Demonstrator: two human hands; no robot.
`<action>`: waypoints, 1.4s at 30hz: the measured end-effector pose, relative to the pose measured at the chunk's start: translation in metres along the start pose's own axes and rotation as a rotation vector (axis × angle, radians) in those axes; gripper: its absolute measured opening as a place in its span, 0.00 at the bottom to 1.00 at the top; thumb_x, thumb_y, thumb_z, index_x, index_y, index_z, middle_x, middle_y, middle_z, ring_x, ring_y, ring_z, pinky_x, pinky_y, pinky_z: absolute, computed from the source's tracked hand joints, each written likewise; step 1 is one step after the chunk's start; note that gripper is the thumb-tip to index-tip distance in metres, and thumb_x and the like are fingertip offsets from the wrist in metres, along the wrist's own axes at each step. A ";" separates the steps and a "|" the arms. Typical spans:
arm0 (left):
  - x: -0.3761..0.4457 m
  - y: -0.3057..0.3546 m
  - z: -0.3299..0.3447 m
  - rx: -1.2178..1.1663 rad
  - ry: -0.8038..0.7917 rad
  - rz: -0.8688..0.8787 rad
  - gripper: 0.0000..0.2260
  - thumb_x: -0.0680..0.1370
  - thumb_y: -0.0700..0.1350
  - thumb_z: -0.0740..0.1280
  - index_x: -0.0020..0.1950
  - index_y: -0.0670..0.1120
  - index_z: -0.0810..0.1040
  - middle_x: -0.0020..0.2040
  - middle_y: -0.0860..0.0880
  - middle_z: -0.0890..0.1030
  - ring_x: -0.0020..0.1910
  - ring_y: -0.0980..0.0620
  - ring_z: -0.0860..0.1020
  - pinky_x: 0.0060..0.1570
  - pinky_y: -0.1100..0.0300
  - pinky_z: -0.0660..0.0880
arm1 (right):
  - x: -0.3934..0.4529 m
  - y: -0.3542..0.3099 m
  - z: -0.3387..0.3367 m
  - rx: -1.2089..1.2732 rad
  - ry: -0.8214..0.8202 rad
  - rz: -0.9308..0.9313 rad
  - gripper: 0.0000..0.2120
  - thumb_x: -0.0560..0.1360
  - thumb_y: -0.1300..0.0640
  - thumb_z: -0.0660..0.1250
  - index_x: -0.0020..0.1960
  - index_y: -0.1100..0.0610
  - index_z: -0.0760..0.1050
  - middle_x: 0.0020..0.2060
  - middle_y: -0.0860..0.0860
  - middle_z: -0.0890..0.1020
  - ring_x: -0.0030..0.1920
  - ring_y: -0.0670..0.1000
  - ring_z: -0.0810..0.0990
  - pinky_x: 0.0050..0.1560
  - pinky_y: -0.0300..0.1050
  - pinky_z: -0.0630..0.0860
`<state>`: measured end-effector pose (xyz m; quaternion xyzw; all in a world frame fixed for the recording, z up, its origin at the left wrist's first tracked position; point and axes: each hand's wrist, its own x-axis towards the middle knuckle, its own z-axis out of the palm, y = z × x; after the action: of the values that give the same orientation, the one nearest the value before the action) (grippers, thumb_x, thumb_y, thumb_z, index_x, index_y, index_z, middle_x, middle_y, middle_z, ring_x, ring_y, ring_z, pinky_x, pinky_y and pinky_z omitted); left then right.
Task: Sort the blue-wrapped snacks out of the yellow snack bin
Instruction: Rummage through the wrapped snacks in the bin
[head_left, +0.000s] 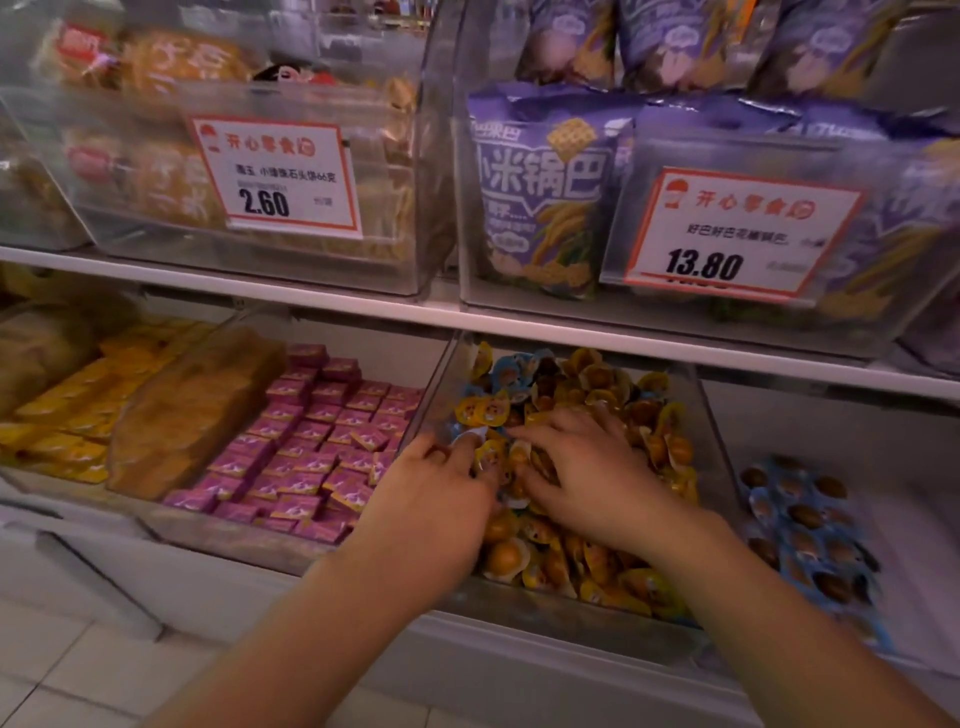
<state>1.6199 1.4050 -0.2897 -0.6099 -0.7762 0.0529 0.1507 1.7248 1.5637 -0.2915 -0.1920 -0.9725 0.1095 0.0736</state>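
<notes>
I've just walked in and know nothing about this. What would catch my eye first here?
Two bare hands, the left hand and the right hand, are dug into a clear bin heaped with yellow-wrapped snacks, with a few blue-wrapped snacks at the back. Above on the shelf, the red-bordered price tags stand out, and purple bags fill the upper right bin.
</notes>
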 end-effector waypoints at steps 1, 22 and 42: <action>-0.002 -0.002 -0.002 -0.038 0.017 0.031 0.16 0.81 0.52 0.57 0.66 0.50 0.74 0.64 0.44 0.76 0.54 0.45 0.80 0.66 0.49 0.64 | 0.000 0.001 -0.002 0.040 0.002 0.012 0.19 0.78 0.45 0.61 0.69 0.44 0.71 0.62 0.48 0.74 0.69 0.51 0.67 0.76 0.58 0.46; -0.011 -0.020 0.003 -0.447 0.290 0.079 0.17 0.75 0.37 0.71 0.62 0.51 0.79 0.53 0.53 0.81 0.50 0.50 0.80 0.53 0.57 0.75 | -0.009 0.005 -0.014 0.137 0.180 -0.090 0.16 0.76 0.48 0.67 0.63 0.47 0.78 0.53 0.47 0.80 0.59 0.52 0.74 0.67 0.56 0.67; -0.026 -0.033 -0.036 -2.200 0.408 -0.800 0.13 0.78 0.43 0.58 0.57 0.39 0.77 0.36 0.46 0.77 0.27 0.51 0.71 0.21 0.62 0.59 | -0.014 -0.054 0.010 0.144 -0.084 -0.188 0.24 0.80 0.52 0.61 0.75 0.51 0.66 0.67 0.49 0.71 0.68 0.50 0.68 0.67 0.41 0.65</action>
<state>1.6057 1.3678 -0.2509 -0.1233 -0.5018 -0.7910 -0.3275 1.7165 1.5076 -0.2897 -0.0896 -0.9781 0.1794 0.0564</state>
